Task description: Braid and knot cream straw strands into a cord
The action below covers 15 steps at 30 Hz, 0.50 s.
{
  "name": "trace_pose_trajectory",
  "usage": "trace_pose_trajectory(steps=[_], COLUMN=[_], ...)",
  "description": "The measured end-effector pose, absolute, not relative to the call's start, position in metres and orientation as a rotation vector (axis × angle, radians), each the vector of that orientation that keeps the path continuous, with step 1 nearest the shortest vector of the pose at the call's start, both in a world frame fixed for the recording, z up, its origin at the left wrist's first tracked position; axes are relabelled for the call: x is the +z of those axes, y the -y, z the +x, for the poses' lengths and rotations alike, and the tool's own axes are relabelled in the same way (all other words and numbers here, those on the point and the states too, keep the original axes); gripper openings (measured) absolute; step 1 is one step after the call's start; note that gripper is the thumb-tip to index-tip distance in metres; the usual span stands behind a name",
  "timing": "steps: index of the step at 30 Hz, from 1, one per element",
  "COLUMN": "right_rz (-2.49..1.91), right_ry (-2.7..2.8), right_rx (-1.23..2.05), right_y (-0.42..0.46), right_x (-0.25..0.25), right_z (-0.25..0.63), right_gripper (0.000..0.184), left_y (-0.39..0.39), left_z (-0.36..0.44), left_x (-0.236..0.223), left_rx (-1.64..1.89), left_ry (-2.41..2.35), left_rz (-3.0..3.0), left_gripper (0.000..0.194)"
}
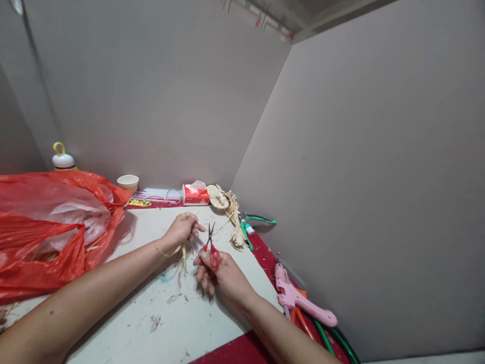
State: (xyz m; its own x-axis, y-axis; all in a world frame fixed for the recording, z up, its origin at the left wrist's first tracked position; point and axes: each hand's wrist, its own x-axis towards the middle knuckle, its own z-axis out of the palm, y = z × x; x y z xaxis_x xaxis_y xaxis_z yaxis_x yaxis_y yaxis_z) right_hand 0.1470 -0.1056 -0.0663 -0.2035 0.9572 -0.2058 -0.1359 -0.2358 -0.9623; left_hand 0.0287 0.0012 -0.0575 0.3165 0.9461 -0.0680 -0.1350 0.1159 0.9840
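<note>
My right hand (220,275) has its thumb and fingers in the loops of red-handled scissors (212,253). The dark blades point away from me and stand slightly apart. To the left of the scissors, my left hand (183,228) is closed around dried straw strands (182,258), whose ends hang out below the palm. The blade tips are close to the left fingertips but look apart from them. What lies inside the left fingers is mostly hidden.
A red plastic bag (102,237) bulges on the left of the white board (151,303). Behind stand a paper cup (129,182), a tissue pack (195,194) and a woven straw piece (217,196). Straw (235,222), green-handled pliers (259,218) and a pink glue gun (299,298) line the right wall.
</note>
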Motion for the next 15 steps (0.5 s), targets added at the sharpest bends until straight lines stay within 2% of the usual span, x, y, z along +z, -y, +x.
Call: trace_pose_trajectory(steps=[3,8,12,15], right_rz=[-1.27,-1.173,-1.127,-1.131], right_ry=[1.197,1.126,1.109,1.043], right_rx=[1.487,1.612,1.581,1.573], right_y=[0.101,0.103,0.11,0.111], right_x=[-0.066,-0.061,-0.063,-0.068], right_z=[0.147,0.151,0.153,0.153], right_gripper=[0.032,0.032,0.02,0.026], left_y=[0.006,0.012,0.007,0.002], left_z=[0.034,0.039,0.035,0.032], left_x=[-0.06,-0.061,-0.058,-0.058], left_rx=[0.922,0.963,1.03,1.067], left_ry=[-0.903,-0.893,-0.891,-0.91], left_rz=[1.05,1.065,1.162,1.225], left_gripper=[0.013,0.017,0.018,0.016])
